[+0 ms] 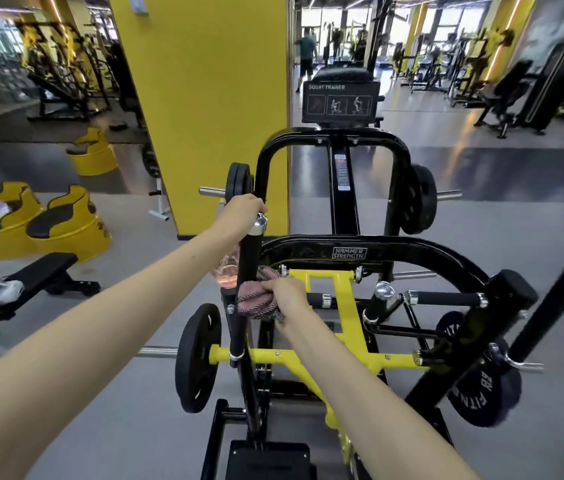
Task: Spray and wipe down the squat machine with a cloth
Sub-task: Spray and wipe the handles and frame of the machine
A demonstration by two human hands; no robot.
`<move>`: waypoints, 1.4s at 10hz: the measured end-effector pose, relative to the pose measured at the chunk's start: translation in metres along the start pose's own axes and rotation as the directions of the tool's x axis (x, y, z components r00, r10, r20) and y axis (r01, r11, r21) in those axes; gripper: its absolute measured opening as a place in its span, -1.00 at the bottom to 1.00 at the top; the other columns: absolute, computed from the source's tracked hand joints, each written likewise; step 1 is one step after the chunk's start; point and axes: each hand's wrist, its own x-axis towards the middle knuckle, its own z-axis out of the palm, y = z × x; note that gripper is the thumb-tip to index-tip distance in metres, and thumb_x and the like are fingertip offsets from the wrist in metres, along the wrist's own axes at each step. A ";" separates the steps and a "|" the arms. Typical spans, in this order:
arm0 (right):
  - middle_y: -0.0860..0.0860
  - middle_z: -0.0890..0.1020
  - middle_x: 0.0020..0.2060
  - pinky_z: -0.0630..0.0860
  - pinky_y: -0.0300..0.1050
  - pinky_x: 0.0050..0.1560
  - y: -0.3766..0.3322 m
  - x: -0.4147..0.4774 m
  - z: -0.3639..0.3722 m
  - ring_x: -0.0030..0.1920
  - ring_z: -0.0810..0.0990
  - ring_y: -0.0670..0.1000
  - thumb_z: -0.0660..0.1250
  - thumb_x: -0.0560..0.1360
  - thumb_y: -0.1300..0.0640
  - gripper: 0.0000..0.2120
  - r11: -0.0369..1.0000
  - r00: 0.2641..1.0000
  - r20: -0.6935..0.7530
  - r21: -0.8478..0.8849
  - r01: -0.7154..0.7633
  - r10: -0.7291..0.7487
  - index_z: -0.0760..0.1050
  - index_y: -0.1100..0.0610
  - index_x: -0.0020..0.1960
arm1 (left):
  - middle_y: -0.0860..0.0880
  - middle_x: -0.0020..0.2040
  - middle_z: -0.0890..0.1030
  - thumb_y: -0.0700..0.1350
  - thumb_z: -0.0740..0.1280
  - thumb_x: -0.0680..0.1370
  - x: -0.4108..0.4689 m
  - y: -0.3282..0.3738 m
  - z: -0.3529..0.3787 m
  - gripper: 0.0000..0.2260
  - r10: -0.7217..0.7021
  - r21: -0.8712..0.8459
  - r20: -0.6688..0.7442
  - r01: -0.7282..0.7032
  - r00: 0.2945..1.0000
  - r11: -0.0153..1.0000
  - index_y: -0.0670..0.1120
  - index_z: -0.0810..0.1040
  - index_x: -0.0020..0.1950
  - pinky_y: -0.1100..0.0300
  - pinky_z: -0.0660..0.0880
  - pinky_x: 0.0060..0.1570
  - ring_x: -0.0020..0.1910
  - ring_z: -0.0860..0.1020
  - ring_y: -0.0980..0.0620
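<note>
Pink-and-grey woven cloth is bunched in the right hand, whose fingers curl round the wad and press it against the upright black handle on the left side of the squat machine. Gripping it this way puts a thick pad of fabric on the grip, where sweat likely collects. The left hand is up beside the handle's chrome cap, its fingers closed. They seem to be wrapped round the head of a clear spray bottle whose pinkish body hangs below the wrist, just behind the handle, though the neck itself is hidden. Held there, the bottle stays out of the cloth's way yet ready for another squirt. Wiping looks to be in hand, and most of the frame is probably still to be done.
</note>
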 end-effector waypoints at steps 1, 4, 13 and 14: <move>0.13 0.66 0.01 0.57 -0.16 -0.22 -0.029 -0.019 0.004 -0.23 0.62 0.07 0.25 0.44 0.45 -0.67 0.996 0.996 0.007 0.031 0.086 -0.086 0.58 0.25 0.15 | -0.21 0.38 0.42 -0.32 0.16 0.60 -0.003 0.002 -0.002 -0.70 0.040 0.233 0.006 -0.040 0.999 0.972 -0.24 0.47 0.32 0.00 0.30 0.34 0.37 0.38 -0.17; 0.11 0.59 -0.28 0.44 -0.07 -0.25 -0.067 -0.039 0.017 -0.24 0.55 0.09 0.27 0.39 0.38 -0.84 0.941 0.943 -0.038 -0.100 0.325 -0.330 0.58 0.19 -0.22 | -0.22 0.34 0.44 0.05 -0.11 0.68 -0.020 0.005 -0.011 -0.52 0.005 -0.059 -0.137 -0.013 0.991 0.998 -0.17 0.46 0.32 0.01 0.33 0.21 0.22 0.43 -0.16; -0.05 0.47 -0.06 0.51 -0.09 -0.05 0.084 -0.008 0.008 -0.05 0.55 -0.03 0.25 0.55 0.09 -0.81 0.368 0.755 0.400 -0.693 0.620 -0.519 0.57 0.17 -0.03 | -0.15 -0.22 0.53 -0.17 0.17 0.59 -0.028 -0.228 -0.048 -0.89 -0.595 -0.827 0.076 0.384 0.800 0.411 -0.15 0.41 -0.12 0.17 0.53 -0.28 -0.29 0.52 -0.03; 0.01 0.44 0.07 0.41 -0.11 -0.12 0.087 0.015 -0.001 0.03 0.54 0.06 0.28 0.55 0.04 -0.82 0.366 0.889 0.161 -0.869 0.333 -0.428 0.49 0.13 0.05 | -0.08 -0.38 0.47 -0.27 0.18 0.57 -0.025 -0.270 -0.050 -0.84 -0.615 -0.723 0.247 0.565 0.749 0.398 -0.08 0.42 -0.18 0.09 0.51 -0.19 -0.33 0.41 0.03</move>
